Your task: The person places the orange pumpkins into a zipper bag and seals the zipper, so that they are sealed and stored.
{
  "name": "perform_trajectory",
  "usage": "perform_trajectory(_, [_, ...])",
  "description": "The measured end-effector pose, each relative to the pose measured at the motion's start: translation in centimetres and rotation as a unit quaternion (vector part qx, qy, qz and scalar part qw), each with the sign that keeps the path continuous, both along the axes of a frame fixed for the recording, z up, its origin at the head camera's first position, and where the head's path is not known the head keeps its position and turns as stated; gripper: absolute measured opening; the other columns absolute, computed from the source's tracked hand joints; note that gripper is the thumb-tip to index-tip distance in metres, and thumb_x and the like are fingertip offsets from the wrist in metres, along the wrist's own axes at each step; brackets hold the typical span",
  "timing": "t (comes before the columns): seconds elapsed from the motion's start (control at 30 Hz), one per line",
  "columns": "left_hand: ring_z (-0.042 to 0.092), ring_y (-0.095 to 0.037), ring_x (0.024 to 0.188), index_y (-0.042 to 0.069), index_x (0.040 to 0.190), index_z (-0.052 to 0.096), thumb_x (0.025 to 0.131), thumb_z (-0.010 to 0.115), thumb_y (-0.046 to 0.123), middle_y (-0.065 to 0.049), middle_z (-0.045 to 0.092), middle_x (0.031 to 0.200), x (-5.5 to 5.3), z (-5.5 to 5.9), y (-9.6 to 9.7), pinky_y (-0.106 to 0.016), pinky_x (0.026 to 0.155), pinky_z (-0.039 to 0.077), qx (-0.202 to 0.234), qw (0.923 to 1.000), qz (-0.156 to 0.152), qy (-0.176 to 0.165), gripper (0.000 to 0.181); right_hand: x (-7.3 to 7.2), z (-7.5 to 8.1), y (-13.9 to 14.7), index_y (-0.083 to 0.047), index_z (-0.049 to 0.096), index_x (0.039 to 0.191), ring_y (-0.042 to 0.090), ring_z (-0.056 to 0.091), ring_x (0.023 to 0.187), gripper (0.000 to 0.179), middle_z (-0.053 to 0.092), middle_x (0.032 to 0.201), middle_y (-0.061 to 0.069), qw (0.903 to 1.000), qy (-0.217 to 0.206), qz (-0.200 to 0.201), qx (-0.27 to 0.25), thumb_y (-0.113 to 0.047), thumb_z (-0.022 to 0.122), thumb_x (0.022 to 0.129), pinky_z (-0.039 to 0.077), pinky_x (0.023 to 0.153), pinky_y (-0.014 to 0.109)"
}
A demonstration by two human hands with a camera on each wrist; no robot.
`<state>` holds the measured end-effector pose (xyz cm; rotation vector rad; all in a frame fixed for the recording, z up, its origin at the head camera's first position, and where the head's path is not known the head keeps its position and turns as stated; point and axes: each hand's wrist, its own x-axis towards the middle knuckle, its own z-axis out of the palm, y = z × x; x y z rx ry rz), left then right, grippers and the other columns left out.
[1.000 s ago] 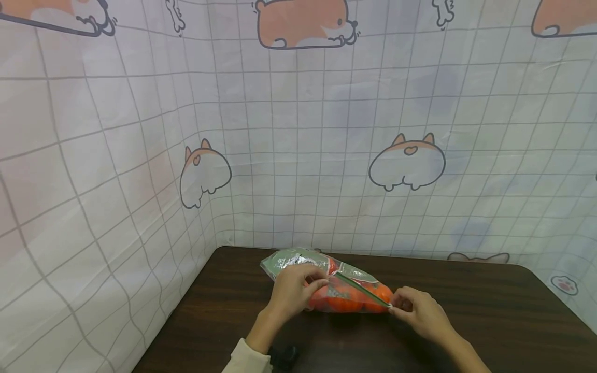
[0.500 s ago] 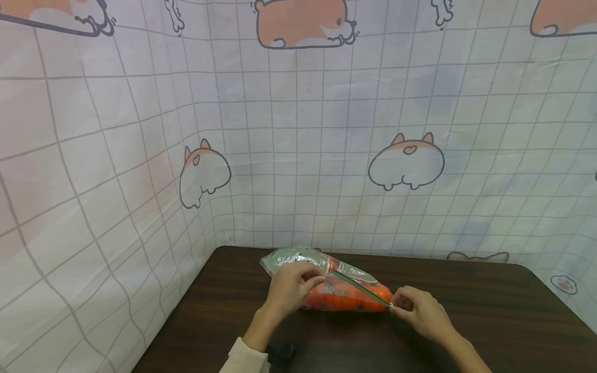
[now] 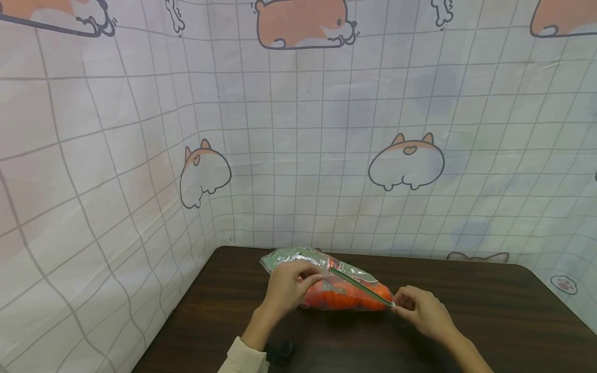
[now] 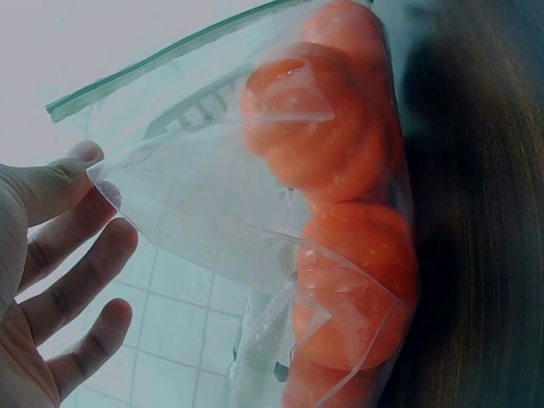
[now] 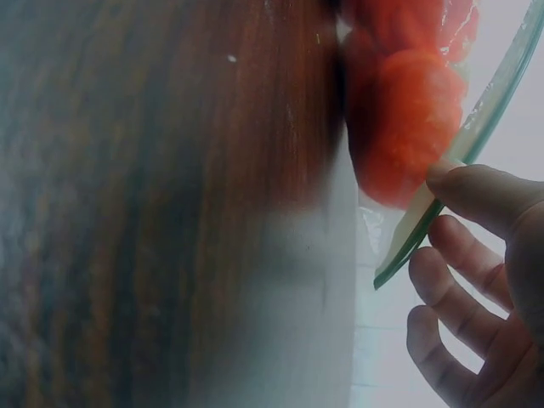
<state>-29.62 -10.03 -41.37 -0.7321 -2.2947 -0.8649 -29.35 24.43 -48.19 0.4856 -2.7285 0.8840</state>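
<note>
A clear zip-top plastic bag lies on the table, with several round orange-red fruits, tomato-like, inside it. A green zipper strip runs slantwise along its mouth. My left hand pinches a fold of the clear film between thumb and fingertip, a little below the strip's end in the left wrist view; the other fingers stand apart. At the bag's right end, my right hand pinches the strip near its tip, thumb on one side and index finger on the other, as the right wrist view shows.
The dark wood-grain table reaches back to a white grid-patterned curtain printed with cartoon dogs. A small black object shows beside the left sleeve.
My left hand has shifted slightly left, and the strip's left end shows a bit more. The right hand has edged slightly right, still pinching the strip.
</note>
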Motion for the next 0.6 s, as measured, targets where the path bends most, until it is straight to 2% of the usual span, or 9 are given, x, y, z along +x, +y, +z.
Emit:
perform_trajectory(0.27, [0.066,-0.004,0.074,0.021,0.089,0.080,0.086,0.081,0.026,0.010,0.078,0.087,-0.13,-0.04,-0.16,-0.022,0.066,0.052,0.005,0.9999,0.011,0.006,0.006,-0.09,0.07,0.21,-0.024,0.067,0.089,-0.001,0.049,0.062,0.013,0.059,0.075,-0.013,1.0000,0.003,0.002,0.002,-0.027,0.080,0.089,0.041,0.052,0.023])
perform_trajectory(0.6, [0.064,-0.002,0.073,0.020,0.090,0.080,0.088,0.079,0.030,0.010,0.077,0.087,-0.36,0.02,-0.57,-0.020,0.066,0.051,0.010,0.9999,0.004,0.009,0.010,-0.11,0.24,0.39,-0.026,0.067,0.089,-0.001,0.048,0.061,0.013,0.059,0.074,-0.013,1.0000,0.001,-0.001,0.002,-0.024,0.080,0.088,0.041,0.051,0.023])
